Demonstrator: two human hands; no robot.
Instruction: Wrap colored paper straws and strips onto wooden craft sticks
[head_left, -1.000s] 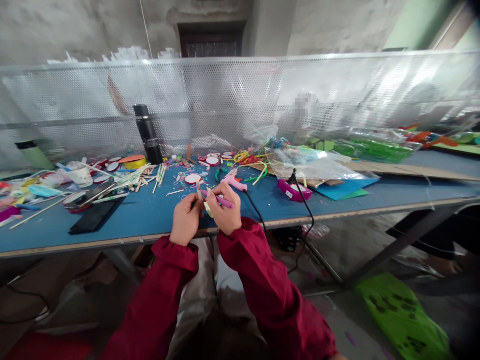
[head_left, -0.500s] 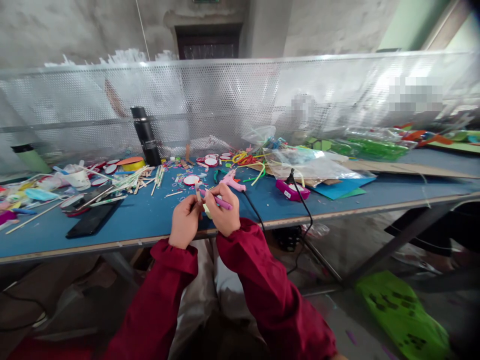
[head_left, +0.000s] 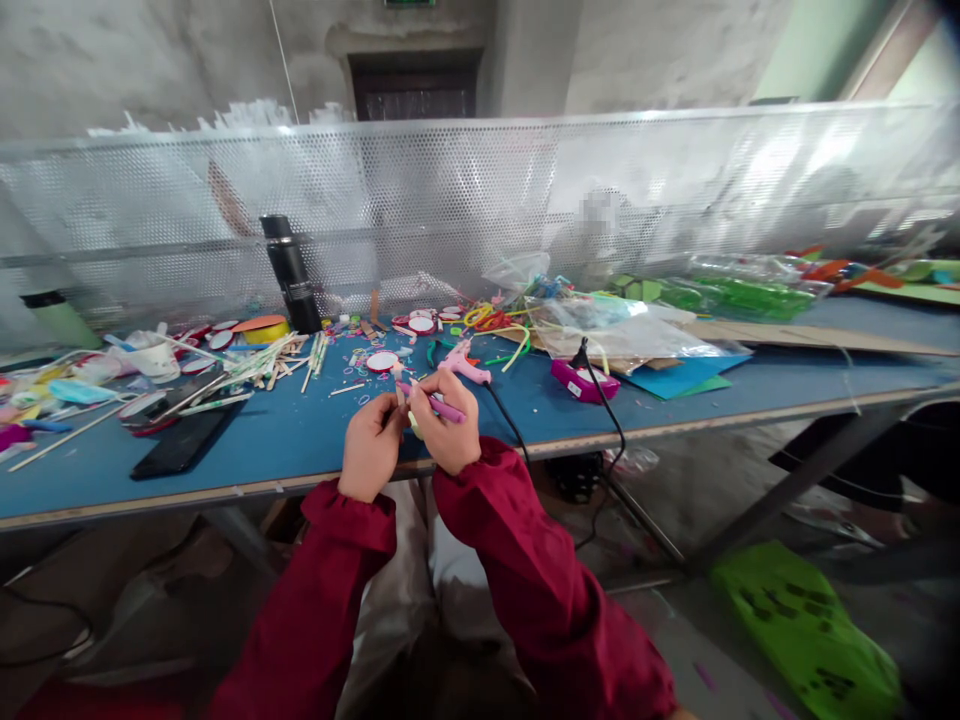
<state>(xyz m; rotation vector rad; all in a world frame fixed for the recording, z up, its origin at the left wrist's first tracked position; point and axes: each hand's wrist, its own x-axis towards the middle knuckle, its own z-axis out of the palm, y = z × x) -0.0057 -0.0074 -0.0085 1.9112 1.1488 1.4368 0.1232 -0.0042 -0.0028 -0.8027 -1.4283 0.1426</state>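
Note:
Close to the table's front edge, my left hand pinches a small pale strip that stands up between thumb and fingers. My right hand is closed around a purple pen, and the pen's tip meets or nearly meets the strip. Something pale yellow shows between the two hands; its kind is unclear. Just beyond them lies a pink glue gun with a black cord. A white disc with a red rim rests past my left fingertips.
A black phone, wooden sticks and a black bottle are on the blue table to the left. Rightward are a magenta box, plastic bags and cardboard. A perforated metal screen runs behind.
The strip is held slightly differently in my left fingers, with less of it showing. My right hand and the pen have barely shifted.

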